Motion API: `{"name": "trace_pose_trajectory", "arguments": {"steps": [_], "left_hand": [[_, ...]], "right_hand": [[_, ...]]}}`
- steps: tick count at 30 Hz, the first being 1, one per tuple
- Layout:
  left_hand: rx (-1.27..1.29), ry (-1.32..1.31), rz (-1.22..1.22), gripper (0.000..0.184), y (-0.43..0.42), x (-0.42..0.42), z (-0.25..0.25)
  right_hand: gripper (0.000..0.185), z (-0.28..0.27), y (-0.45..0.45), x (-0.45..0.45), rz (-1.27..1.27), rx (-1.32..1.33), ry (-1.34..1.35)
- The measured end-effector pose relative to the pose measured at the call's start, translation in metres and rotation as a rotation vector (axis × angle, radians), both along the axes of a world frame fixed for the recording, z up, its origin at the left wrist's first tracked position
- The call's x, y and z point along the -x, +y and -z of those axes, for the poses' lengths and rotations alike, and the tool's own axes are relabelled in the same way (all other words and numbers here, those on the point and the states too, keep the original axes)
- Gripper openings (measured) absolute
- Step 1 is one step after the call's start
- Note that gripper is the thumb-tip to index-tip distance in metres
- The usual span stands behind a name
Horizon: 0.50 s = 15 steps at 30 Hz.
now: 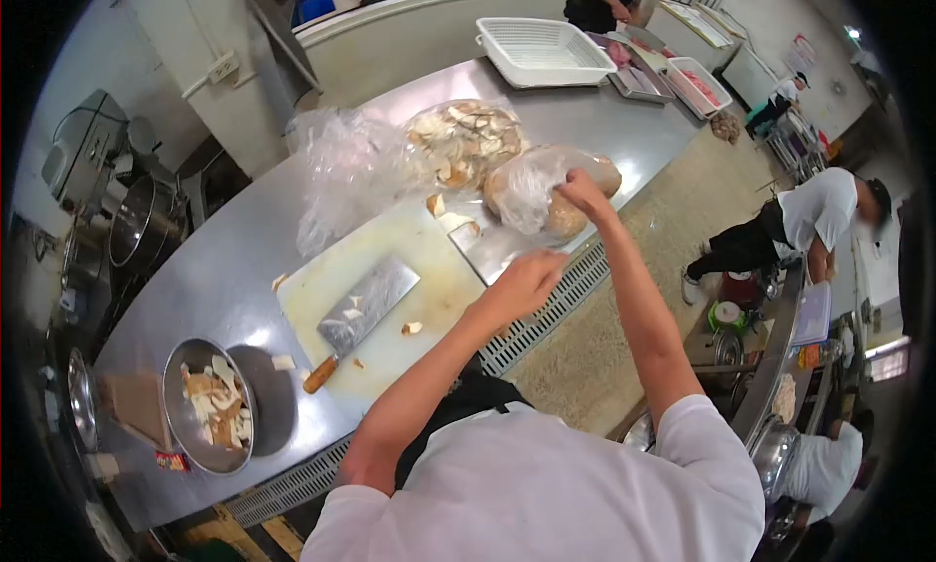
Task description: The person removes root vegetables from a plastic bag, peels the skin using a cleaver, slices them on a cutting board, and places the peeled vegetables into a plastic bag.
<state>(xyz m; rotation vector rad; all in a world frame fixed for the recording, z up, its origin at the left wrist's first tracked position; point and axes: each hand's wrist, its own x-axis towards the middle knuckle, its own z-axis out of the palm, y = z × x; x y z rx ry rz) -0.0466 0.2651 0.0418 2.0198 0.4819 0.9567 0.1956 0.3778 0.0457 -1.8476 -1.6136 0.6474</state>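
Note:
My right hand (582, 193) is closed on the gathered film of a clear plastic bag (526, 196) with large brownish contents. The bag lies at the table's near edge, on or beside a metal tray (497, 260). In front of it, my left hand (528, 281) hovers with loosely bent fingers and no visible object; part of its fingers is hidden. Left of the bag lies another clear bag of pale and brown cut pieces (466, 141). A cleaver (370, 304) with a wooden handle rests on a white cutting board (439, 270), among a few scraps.
A steel bowl (239, 421) of pale and brown pieces stands at the left. Crumpled clear plastic (346, 167) lies behind the board. A white basket (551, 60) sits at the table's far end. At the right, a person (814, 211) bends over another counter.

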Motion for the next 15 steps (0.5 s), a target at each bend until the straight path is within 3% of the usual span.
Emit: {"name": "trace_pose_trajectory", "arguments": {"steps": [2, 3, 5, 7, 8, 10, 11, 12, 13, 15], "left_hand": [[0.179, 0.428, -0.074, 0.035, 0.043, -0.043, -0.004], [0.156, 0.339, -0.123, 0.036, 0.065, -0.062, 0.014], [0.131, 0.262, -0.156, 0.037, 0.1, -0.089, 0.056], [-0.081, 0.321, -0.253, 0.043, 0.132, -0.095, 0.087], [-0.354, 0.258, -0.265, 0.048, 0.155, -0.088, 0.108], [-0.073, 0.363, -0.334, 0.056, 0.154, -0.067, 0.071], [0.207, 0.461, -0.327, 0.051, 0.153, -0.057, 0.044], [0.472, 0.57, -0.344, 0.047, 0.152, -0.046, 0.016], [0.461, 0.618, -0.304, 0.041, 0.167, -0.04, 0.018], [0.533, 0.577, -0.418, 0.041, 0.172, -0.032, 0.034]], "right_hand": [[0.038, -0.006, -0.009, 0.003, -0.06, -0.005, -0.133], [0.038, -0.003, -0.009, 0.001, -0.054, -0.013, -0.131], [0.043, 0.013, -0.012, -0.009, -0.089, 0.035, 0.18], [0.048, 0.031, -0.018, -0.028, -0.125, -0.129, 0.089], [0.046, 0.061, -0.012, -0.047, -0.171, -0.022, -0.285], [0.042, 0.043, -0.036, -0.043, -0.16, 0.117, -0.755], [0.042, 0.011, -0.054, -0.039, -0.16, 0.121, -0.748], [0.046, -0.021, -0.066, -0.036, -0.126, 0.36, -0.644], [0.051, -0.033, -0.069, -0.035, -0.095, 0.593, -0.535], [0.046, 0.005, -0.067, -0.05, -0.129, 0.558, -0.529]]}}
